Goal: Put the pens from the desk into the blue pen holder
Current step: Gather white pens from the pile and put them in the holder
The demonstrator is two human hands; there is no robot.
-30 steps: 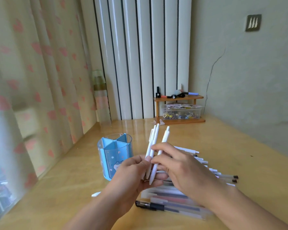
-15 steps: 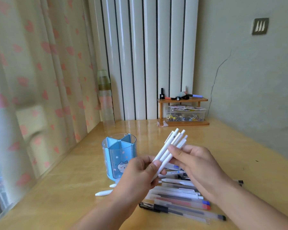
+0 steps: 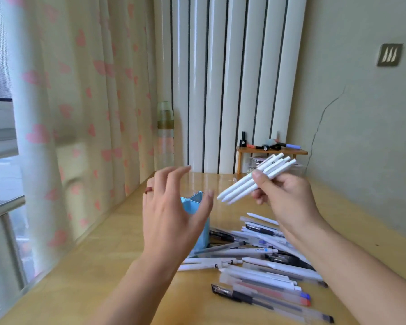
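Holding four white pens [image 3: 256, 181] as one bundle, my right hand [image 3: 284, 198] has its grip closed round their middle, thumb on top, raised above the desk [image 3: 103, 266]. Half a second ago my left hand [image 3: 171, 214] shared that bundle; it has now let go and hangs with fingers spread and holding nothing, in front of the blue pen holder [image 3: 195, 207], hiding most of it. So the bundle is squared up and carried by one hand only, which I judge leaves the drop into the holder as the next step. Its long axis runs diagonally: tips point down and left toward the holder, click ends up and right toward the small wooden shelf [image 3: 271, 151]. Tips are near the holder's rim but not over it. Many loose pens [image 3: 263, 275] lie on the desk just right of the holder, under my right forearm
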